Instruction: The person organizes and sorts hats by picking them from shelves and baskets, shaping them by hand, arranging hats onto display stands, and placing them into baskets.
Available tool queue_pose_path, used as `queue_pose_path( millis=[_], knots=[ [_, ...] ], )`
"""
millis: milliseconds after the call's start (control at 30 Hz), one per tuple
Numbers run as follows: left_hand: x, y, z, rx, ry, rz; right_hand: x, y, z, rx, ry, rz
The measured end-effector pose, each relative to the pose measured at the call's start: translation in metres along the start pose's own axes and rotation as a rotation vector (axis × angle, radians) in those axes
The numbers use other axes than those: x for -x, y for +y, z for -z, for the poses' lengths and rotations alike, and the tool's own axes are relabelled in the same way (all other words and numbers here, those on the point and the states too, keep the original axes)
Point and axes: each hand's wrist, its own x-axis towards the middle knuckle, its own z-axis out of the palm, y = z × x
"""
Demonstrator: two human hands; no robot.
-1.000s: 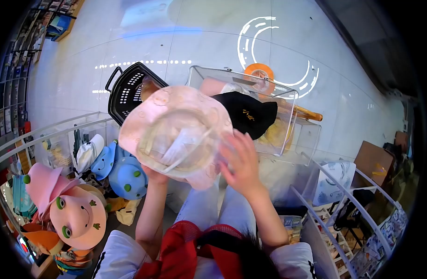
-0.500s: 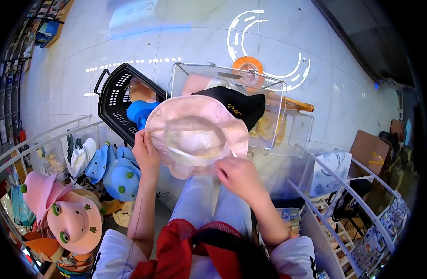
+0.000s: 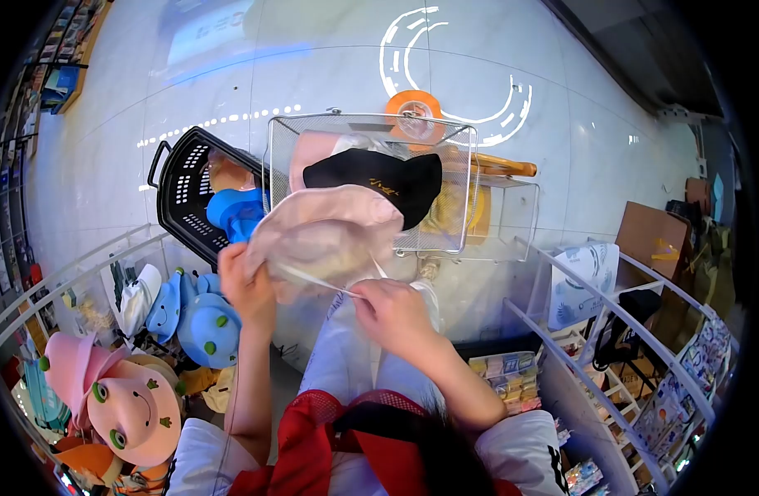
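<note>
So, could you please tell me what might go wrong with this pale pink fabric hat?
The thin white strap pinched by the right hand might slip free or overstrain its attachment. With the left hand holding the pale pink fabric hat by its brim, tugging could crease it.

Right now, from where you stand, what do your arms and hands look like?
A person's, not a machine's. The left hand and right hand wear no gloves, and the forearms are bare. The left sleeve and right sleeve are short and white, the right one with black marks.
</note>
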Motion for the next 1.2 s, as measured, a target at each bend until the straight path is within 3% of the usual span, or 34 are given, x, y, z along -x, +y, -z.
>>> queue_pose_path(
  millis=[67,133,233,300,333,367,433,533,567,667,767,833,867,967,1000,1067,1167,1200],
  knots=[
    [0.006,0.001,0.009,-0.007,0.234,-0.12,0.001,0.003,0.002,-0.061,0.116,0.036],
    [0.011,0.013,0.017,0.151,0.103,-0.319,0.0,-0.003,0.009,-0.112,0.26,0.037],
    [0.014,0.014,0.011,0.14,-0.248,-0.572,0.017,0.045,-0.013,-1.011,0.439,-0.336],
    [0.029,0.001,-0.003,0.017,-0.653,-0.481,0.007,0.056,-0.009,-1.632,0.599,-0.486],
    [0.043,-0.008,-0.008,-0.065,-0.708,-0.537,0.001,0.059,-0.005,-1.947,0.665,-0.538],
    [0.05,-0.009,-0.014,-0.147,-0.761,-0.59,-0.001,0.061,-0.005,-1.89,0.683,-0.555],
    [0.065,-0.015,-0.024,-0.141,-0.791,-0.51,-0.001,0.07,-0.009,-1.768,0.716,-0.596],
    [0.069,-0.007,-0.025,-0.013,-0.864,-0.279,0.01,0.104,-0.022,-1.292,0.583,-0.762],
    [0.067,-0.004,-0.024,0.049,-0.891,-0.188,0.012,0.11,-0.024,-1.327,0.578,-0.781],
    [0.078,-0.016,-0.03,0.314,-0.669,0.332,0.012,0.117,-0.024,-1.477,0.509,-0.831],
    [0.061,-0.011,-0.035,0.295,-0.462,0.248,0.007,0.107,-0.02,-1.655,0.315,-0.857],
    [0.044,0.004,-0.033,0.319,-0.461,0.124,0.006,0.088,-0.018,-1.686,0.169,-0.838],
    [0.041,0.009,-0.034,0.33,-0.462,0.064,0.011,0.087,-0.022,-1.613,0.09,-0.7],
    [0.065,-0.001,-0.044,0.631,-0.532,0.423,0.014,0.071,-0.035,-1.411,0.057,-0.602],
    [0.072,-0.009,-0.042,0.708,-0.582,0.516,0.014,0.063,-0.032,-1.444,-0.017,-0.689],
    [0.08,-0.023,-0.037,0.867,-0.677,0.7,0.023,0.072,-0.036,-1.709,-0.123,-0.593],
    [0.044,0.023,-0.008,0.284,-0.453,0.258,0.028,0.069,-0.035,-1.857,-0.125,-0.633],
    [0.045,0.022,-0.005,0.306,-0.511,0.242,0.029,0.067,-0.035,-1.864,-0.093,-0.678]
  ],
)
